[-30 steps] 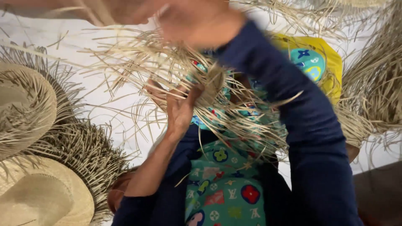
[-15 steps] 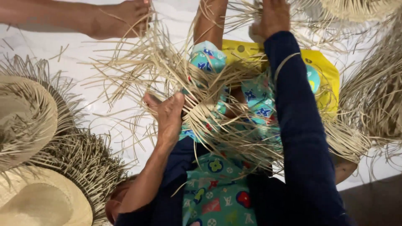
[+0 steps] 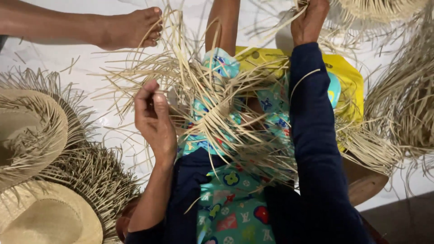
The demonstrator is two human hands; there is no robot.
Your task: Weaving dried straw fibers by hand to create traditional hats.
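Left hand (image 3: 153, 119) moved up since a moment ago, now pinching thin straw strands (image 3: 181, 77). Right hand (image 3: 309, 20) reached far forward, gripping more strands up top. Half-woven straw piece (image 3: 226, 113) sits on lap between arms. Someone else's foot (image 3: 131, 29) close by. Weaving goes on.

Right hand (image 3: 310, 20) fingertips beyond frame

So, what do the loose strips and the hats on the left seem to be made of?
The loose strips look like dried palm or straw: pale, matte, flat and springy. The hats seem woven from the same fibre, with unwoven ends fringing their edges.
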